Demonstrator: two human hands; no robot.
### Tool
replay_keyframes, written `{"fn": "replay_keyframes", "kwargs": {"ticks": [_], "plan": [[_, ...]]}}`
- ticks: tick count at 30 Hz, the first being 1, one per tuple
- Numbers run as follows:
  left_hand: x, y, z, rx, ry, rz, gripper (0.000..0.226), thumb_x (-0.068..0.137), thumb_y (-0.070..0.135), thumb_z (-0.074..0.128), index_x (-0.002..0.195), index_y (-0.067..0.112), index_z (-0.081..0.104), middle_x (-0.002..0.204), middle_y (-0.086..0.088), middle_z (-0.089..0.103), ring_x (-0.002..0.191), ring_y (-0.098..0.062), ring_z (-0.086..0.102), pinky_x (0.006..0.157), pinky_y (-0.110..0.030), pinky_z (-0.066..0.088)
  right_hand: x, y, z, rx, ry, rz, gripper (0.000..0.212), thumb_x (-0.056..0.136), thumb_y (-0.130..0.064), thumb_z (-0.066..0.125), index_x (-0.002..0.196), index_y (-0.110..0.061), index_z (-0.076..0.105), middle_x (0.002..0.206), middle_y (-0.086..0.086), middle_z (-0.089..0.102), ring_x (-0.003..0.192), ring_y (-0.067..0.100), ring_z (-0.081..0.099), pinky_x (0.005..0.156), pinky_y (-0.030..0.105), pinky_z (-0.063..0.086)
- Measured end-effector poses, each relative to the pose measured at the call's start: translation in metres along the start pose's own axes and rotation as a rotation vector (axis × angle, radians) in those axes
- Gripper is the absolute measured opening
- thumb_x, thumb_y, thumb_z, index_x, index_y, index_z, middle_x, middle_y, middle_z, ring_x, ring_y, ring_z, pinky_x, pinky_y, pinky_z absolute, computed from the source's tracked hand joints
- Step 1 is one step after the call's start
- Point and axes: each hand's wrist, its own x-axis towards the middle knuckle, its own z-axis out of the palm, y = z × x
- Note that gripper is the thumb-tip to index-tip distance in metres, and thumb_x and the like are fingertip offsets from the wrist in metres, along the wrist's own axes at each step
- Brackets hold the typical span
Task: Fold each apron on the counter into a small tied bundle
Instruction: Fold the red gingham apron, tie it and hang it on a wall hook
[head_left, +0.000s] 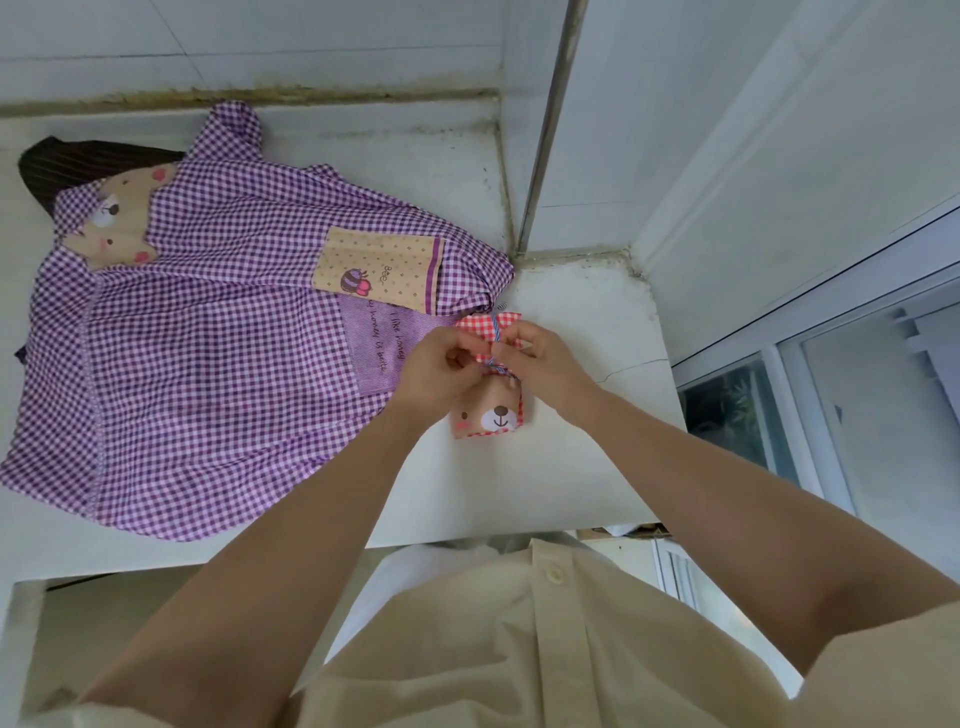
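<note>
Pinching hands: left hand (436, 374) and right hand (540, 364) are gripping the striped string (497, 325), fingers (514, 340) clamped on it.
Bundle: red-checked bundle (488, 415) is lying on the worktop (597, 312), beneath both hands.
Purple apron (208, 364): lying spread just beside it.

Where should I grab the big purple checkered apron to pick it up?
Probably pinch the purple apron at its near hem, from the counter front. It lies spread flat and that edge is nearest and uncovered. Its right corner is bunched by the red bundle, whose string the left hand and right hand pinch.
</note>
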Motion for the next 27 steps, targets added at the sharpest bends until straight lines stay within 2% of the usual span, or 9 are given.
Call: {"fn": "replay_keyframes", "kwargs": {"ticks": [3,5,11,14,18,21,23,25,27], "plan": [[0.006,0.01,0.009,0.206,0.056,0.026,0.002,0.082,0.012,0.074,0.082,0.011,0.075,0.081,0.016,0.058,0.076,0.003,0.053,0.069,-0.012,0.041,0.001,-0.001,-0.001,-0.074,0.0,-0.052,0.011,0.097,-0.014,0.057,0.09,-0.005,0.057,0.075,0.003,0.054,0.067,0.011,0.049,0.065,0.022,0.042],[0.008,0.011,0.014,0.238,0.081,0.021,0.006,0.083,0.016,0.075,0.079,0.011,0.076,0.079,0.018,0.054,0.075,0.003,0.051,0.07,-0.012,0.04,0.001,-0.001,-0.002,-0.1,-0.005,-0.063,0.012,0.097,-0.015,0.056,0.089,-0.007,0.055,0.075,0.002,0.054,0.069,0.012,0.048,0.066,0.024,0.042],[0.002,0.003,0.012,-0.147,0.149,-0.007,0.008,0.091,0.007,0.065,0.084,0.006,0.064,0.078,-0.004,0.066,0.073,-0.007,0.062,0.071,-0.025,0.051,-0.001,-0.002,-0.008,-0.059,-0.051,0.097,0.013,0.099,-0.006,0.042,0.096,-0.017,0.049,0.081,-0.002,0.051,0.067,0.008,0.047,0.054,0.014,0.039],[0.0,0.003,0.012,-0.108,0.067,0.007,0.01,0.094,0.008,0.061,0.085,0.005,0.059,0.084,-0.002,0.072,0.084,-0.008,0.069,0.078,-0.025,0.055,-0.004,0.006,-0.009,-0.189,-0.096,0.092,0.02,0.095,-0.001,0.044,0.107,-0.016,0.048,0.072,-0.006,0.049,0.063,0.006,0.044,0.055,0.016,0.033],[0.009,0.008,0.012,0.105,0.098,-0.008,0.016,0.093,0.013,0.061,0.078,0.017,0.057,0.073,0.008,0.07,0.073,-0.005,0.067,0.071,-0.022,0.052,0.0,0.002,-0.009,-0.3,-0.026,0.029,0.018,0.091,-0.001,0.051,0.1,-0.017,0.053,0.061,-0.01,0.046,0.05,0.001,0.043,0.049,0.013,0.031],[0.01,0.01,0.009,-0.115,0.101,-0.113,0.013,0.091,0.005,0.063,0.079,0.006,0.061,0.071,0.002,0.07,0.065,-0.004,0.067,0.066,-0.019,0.053,0.002,-0.003,-0.014,-0.396,-0.009,-0.015,0.016,0.088,-0.001,0.056,0.092,-0.016,0.058,0.059,-0.01,0.049,0.054,0.002,0.044,0.052,0.012,0.031],[0.008,0.01,0.004,-0.172,0.055,-0.152,0.013,0.088,0.003,0.067,0.077,0.007,0.063,0.071,-0.001,0.069,0.066,-0.008,0.067,0.069,-0.023,0.055,0.003,-0.002,-0.022,-0.45,-0.048,-0.017,0.011,0.087,-0.002,0.06,0.087,-0.014,0.062,0.059,-0.006,0.054,0.059,0.01,0.05,0.058,0.02,0.037],[0.012,0.008,-0.001,-0.053,0.024,-0.157,0.013,0.085,0.006,0.072,0.074,0.011,0.066,0.074,-0.003,0.071,0.072,-0.015,0.068,0.077,-0.032,0.057,0.006,-0.003,-0.031,-0.527,-0.071,0.014,0.005,0.089,-0.007,0.063,0.089,-0.008,0.067,0.067,0.002,0.059,0.067,0.018,0.055,0.061,0.025,0.04],[0.016,0.01,-0.003,0.114,0.005,-0.15,0.013,0.082,0.01,0.075,0.072,0.015,0.069,0.074,0.0,0.072,0.075,-0.018,0.07,0.079,-0.036,0.058,0.01,-0.01,-0.039,-0.637,-0.096,0.04,0.015,0.093,-0.013,0.061,0.092,-0.002,0.069,0.076,0.004,0.063,0.071,0.019,0.057,0.063,0.027,0.044]]}}
